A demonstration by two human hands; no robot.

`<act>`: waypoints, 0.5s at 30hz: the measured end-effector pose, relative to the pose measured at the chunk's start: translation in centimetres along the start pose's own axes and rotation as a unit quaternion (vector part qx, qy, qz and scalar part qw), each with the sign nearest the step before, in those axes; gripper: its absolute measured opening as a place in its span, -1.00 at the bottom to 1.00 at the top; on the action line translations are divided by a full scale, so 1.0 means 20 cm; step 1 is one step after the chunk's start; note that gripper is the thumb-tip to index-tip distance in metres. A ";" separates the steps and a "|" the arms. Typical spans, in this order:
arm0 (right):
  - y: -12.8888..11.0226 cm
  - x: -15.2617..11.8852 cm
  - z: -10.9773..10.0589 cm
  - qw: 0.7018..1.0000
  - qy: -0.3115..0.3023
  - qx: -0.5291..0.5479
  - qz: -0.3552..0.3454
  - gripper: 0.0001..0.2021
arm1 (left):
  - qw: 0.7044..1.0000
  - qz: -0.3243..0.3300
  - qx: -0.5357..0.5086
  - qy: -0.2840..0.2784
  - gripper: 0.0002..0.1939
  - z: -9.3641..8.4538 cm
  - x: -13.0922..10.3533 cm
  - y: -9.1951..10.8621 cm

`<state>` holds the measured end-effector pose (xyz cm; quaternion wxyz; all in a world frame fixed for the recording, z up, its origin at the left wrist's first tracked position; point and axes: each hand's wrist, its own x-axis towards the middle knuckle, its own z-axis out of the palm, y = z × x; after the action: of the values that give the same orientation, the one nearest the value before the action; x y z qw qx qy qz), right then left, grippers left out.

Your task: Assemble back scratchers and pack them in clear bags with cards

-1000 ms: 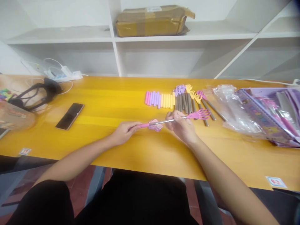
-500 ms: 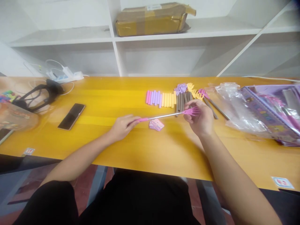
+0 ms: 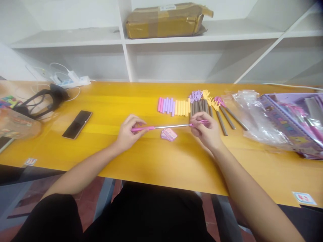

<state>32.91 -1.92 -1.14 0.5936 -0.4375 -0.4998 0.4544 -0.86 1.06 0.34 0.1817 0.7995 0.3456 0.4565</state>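
Observation:
A pink back scratcher point(image 3: 171, 126) with a thin metal rod lies level between my two hands, above the table. My left hand point(image 3: 130, 132) pinches its pink handle between thumb and fingers. At the other end, my right hand point(image 3: 206, 129) grips it by the pink claw head, which is partly covered by the fingers. Just below the rod sits a small stack of pink cards point(image 3: 169, 134). Beyond my right hand lie several claw-headed back scratchers point(image 3: 222, 122) with grey rods, in purple, yellow and pink. A row of pink, purple and yellow handle tubes point(image 3: 174, 107) lies left of them.
On the right are crumpled clear plastic bags point(image 3: 259, 117) and a purple box point(image 3: 282, 124) of wrapped pieces. A phone point(image 3: 77, 124), black straps point(image 3: 45, 101), a plastic jar point(image 3: 19, 124) and a power strip point(image 3: 75, 81) are on the left. White shelves hold a carton point(image 3: 165, 22).
My right hand has moved slightly left and down, now closed more around the claw head. My left hand has shifted along, so more of the pink handle shows. The rod looks more level.

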 end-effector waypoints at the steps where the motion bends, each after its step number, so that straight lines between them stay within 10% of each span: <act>1: 0.01 0.00 0.00 1.000 -0.005 0.008 -0.001 -0.74 | 1.000 -0.004 0.002 0.004 -0.77 0.00 0.00 0.00; 15: 0.03 -0.12 0.15 0.992 -0.113 -0.011 0.054 -0.60 | 0.999 -0.034 -0.004 -0.018 -0.65 0.05 -0.05 0.04</act>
<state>29.67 -3.85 -1.83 0.5032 -0.4157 -0.5445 0.5268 -0.06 -0.20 -0.37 0.2067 0.7946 0.3675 0.4370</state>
